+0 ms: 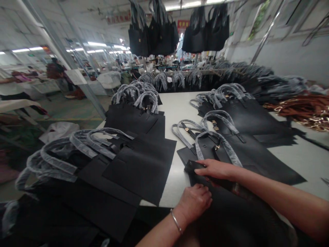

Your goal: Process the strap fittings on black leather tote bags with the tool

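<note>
At the lower right is a black bag piece (231,212), close to my body and partly under both arms. My right hand (216,170) pinches its upper edge near a dark flap, thumb on top. My left hand (196,200), with a silver bangle at the wrist, has its fingers curled against the same piece. Just beyond my hands lies a black panel (267,159) with plastic-wrapped handles (228,147) and small gold buckles. To the left, a stack of black panels (144,164) with wrapped handles rests on the pale table (171,175).
Further stacks of black panels (239,116) lie at the back right, beside brown straps (305,108). Black bags (161,37) hang overhead. A metal post (74,68) rises at the left. Another person's arm (6,80) shows at the far left.
</note>
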Demonstrator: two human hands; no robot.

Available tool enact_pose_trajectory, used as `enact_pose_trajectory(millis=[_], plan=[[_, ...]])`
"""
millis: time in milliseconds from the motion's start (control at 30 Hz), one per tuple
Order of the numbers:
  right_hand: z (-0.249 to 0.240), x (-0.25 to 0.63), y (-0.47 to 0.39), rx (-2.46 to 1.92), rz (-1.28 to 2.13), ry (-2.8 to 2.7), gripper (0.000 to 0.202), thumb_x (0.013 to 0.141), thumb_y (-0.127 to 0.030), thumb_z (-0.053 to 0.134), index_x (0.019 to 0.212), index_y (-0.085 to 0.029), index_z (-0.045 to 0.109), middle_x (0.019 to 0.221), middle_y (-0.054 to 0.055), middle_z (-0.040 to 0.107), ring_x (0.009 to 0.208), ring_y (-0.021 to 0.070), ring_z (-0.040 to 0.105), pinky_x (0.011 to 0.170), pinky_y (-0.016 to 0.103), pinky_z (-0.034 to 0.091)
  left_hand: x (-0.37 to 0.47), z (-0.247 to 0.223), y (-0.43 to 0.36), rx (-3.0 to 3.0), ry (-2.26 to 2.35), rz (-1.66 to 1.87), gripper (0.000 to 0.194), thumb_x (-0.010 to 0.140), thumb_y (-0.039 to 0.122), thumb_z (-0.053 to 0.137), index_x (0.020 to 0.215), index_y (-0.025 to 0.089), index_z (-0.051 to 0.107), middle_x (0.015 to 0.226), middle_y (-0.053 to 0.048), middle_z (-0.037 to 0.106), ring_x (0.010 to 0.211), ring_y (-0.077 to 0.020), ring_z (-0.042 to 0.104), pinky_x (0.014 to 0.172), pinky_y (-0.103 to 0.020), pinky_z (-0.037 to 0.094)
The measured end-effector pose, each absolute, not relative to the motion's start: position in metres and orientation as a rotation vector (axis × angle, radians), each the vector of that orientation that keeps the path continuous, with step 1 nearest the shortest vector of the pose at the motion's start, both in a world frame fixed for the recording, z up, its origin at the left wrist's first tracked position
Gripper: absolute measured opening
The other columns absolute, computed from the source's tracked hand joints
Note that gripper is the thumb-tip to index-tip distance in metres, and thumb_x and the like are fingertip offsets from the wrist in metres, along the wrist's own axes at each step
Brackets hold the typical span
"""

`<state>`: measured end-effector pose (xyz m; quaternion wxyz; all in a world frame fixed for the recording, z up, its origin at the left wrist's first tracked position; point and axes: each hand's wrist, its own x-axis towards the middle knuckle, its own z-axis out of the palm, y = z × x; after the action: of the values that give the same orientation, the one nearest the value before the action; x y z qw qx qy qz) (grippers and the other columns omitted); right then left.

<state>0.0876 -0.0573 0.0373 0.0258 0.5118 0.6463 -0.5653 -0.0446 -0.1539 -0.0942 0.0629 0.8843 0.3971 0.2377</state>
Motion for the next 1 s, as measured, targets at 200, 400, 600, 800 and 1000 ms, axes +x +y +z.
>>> enact_pose_trajectory(millis=[200, 400, 600, 800, 1000], plan=[[0.029, 0.095, -0.062, 1.663, -1.699, 2.059, 0.055, 0.083, -0.034, 0.064, 0.132, -0.013, 0.052, 0.060, -0.001, 0.060, 0.036, 0.0124, 0.051, 0.033, 0.020, 0.037, -0.044, -0.079, -0.152, 2.676, 1.119, 0.644, 0.021, 0.094, 0.027, 0.048, 0.110, 0.018, 0.058, 0.117, -0.005, 0.061, 0.106, -0.0202, 0.053, 0.089, -0.031, 0.047], [0.042, 0.126, -0.039, 2.019, -1.613, 2.296, 0.057, 0.089, -0.041, 0.056, 0.141, -0.024, 0.041, 0.064, -0.004, 0.057, 0.043, 0.0119, 0.053, 0.040, 0.020, 0.042, -0.049, -0.063, -0.152, 2.656, 1.072, 0.494, 0.029, 0.087, 0.019, 0.053, 0.117, 0.019, 0.054, 0.118, -0.004, 0.059, 0.109, -0.0192, 0.050, 0.098, -0.033, 0.039], [0.068, 0.244, -0.057, 2.362, -1.843, 1.889, 0.051, 0.085, -0.049, 0.060, 0.127, -0.020, 0.052, 0.063, -0.003, 0.053, 0.043, 0.0129, 0.054, 0.038, 0.022, 0.045, -0.026, -0.063, -0.151, 2.464, 1.395, 0.571, 0.009, 0.077, 0.014, 0.054, 0.083, 0.018, 0.059, 0.091, -0.006, 0.060, 0.089, -0.0212, 0.052, 0.086, -0.038, 0.044], [0.048, 0.295, -0.108, 2.411, -1.927, 1.604, 0.062, 0.086, -0.053, 0.059, 0.136, -0.020, 0.042, 0.065, -0.001, 0.056, 0.042, 0.0113, 0.056, 0.035, 0.018, 0.043, 0.032, -0.070, -0.134, 2.536, 1.246, 0.762, 0.026, 0.085, 0.021, 0.053, 0.110, 0.016, 0.057, 0.127, -0.012, 0.053, 0.116, -0.0278, 0.047, 0.100, -0.045, 0.041], [0.033, 0.293, -0.119, 2.292, -2.099, 1.598, 0.067, 0.086, -0.056, 0.057, 0.140, -0.020, 0.037, 0.066, -0.001, 0.057, 0.043, 0.0120, 0.058, 0.035, 0.018, 0.045, 0.060, -0.085, -0.103, 2.506, 1.295, 0.737, 0.041, 0.086, 0.023, 0.055, 0.125, 0.013, 0.051, 0.141, -0.015, 0.042, 0.132, -0.0311, 0.035, 0.107, -0.047, 0.036]])
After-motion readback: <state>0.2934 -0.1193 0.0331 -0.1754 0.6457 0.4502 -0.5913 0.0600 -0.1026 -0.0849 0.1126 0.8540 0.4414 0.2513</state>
